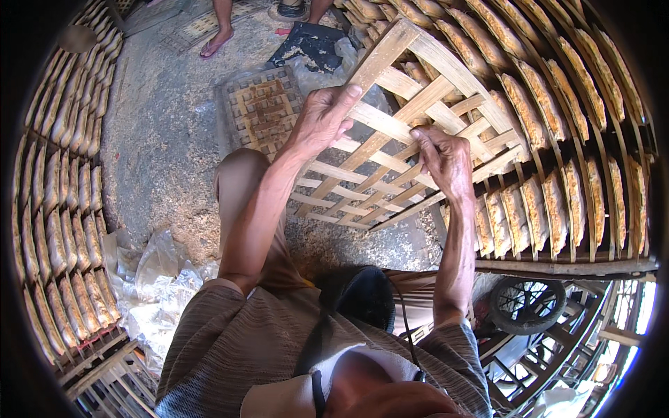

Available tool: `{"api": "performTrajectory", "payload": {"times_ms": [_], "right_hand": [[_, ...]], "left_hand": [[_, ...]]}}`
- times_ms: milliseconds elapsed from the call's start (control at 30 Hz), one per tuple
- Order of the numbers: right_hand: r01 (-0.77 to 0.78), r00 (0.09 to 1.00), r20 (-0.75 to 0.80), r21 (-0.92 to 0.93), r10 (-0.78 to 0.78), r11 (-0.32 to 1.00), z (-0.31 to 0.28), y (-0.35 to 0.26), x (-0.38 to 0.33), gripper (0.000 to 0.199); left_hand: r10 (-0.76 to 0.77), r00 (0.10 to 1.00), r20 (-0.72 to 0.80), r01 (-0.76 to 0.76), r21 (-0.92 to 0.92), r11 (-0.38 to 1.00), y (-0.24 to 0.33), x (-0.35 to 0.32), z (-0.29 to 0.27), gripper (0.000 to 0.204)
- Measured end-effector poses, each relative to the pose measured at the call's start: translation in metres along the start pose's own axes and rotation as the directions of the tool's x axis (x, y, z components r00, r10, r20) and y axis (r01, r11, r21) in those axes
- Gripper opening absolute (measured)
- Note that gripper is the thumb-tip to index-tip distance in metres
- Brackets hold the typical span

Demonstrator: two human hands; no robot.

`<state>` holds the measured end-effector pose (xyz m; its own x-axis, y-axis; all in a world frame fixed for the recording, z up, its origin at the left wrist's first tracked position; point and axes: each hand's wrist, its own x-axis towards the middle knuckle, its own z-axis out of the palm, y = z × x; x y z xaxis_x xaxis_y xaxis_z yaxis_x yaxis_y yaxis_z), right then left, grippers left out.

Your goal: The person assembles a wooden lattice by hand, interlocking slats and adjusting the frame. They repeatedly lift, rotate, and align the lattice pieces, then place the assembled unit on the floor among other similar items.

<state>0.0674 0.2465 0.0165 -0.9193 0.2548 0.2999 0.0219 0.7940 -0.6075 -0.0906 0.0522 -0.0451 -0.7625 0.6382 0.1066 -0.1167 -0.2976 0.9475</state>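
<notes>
Held up in front of me is a tilted woven bamboo lattice tray (380, 159), with wide square gaps between pale strips and a thicker frame along its edge. My left hand (322, 120) is closed on its left edge, the thumb laid along the wood. My right hand (447, 159) is closed on the lattice near its middle right, thumb and fingers pinching a strip. Below and behind it, on the ground, lies another woven tray (261, 111) with brown patches on its weave.
Racks packed with upright orange-brown slabs (536, 111) fill the right side; similar racks (70, 230) line the left. Crumpled clear plastic (164, 292) lies at lower left. A dark sheet (306, 47) lies ahead, near another person's sandalled foot (217, 43). A wheel (527, 305) stands at lower right.
</notes>
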Motion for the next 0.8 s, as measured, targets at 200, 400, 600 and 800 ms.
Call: {"api": "performTrajectory", "payload": {"times_ms": [200, 400, 600, 800], "right_hand": [[0.155, 0.874, -0.487, 0.262, -0.009, 0.952, 0.043, 0.007, -0.008, 0.019], [0.091, 0.972, -0.196, -0.208, -0.133, 0.974, 0.049, -0.039, 0.01, 0.036], [-0.009, 0.998, -0.057, -0.142, 0.001, 0.99, 0.037, -0.041, 0.022, 0.022], [-0.031, 0.977, -0.209, 0.047, 0.04, 0.998, 0.048, -0.015, 0.011, 0.018]], "left_hand": [[-0.001, 1.0, -0.014, 0.0, -0.042, 0.999, -0.004, 0.002, 0.003, 0.052], [0.007, 0.997, 0.074, -0.007, -0.007, 1.0, -0.002, -0.002, 0.012, 0.053], [-0.015, 0.991, 0.136, 0.013, 0.019, 1.0, -0.011, 0.0, 0.019, 0.051], [-0.004, 0.992, 0.128, 0.005, -0.008, 1.0, -0.013, 0.001, 0.028, 0.048]]}}
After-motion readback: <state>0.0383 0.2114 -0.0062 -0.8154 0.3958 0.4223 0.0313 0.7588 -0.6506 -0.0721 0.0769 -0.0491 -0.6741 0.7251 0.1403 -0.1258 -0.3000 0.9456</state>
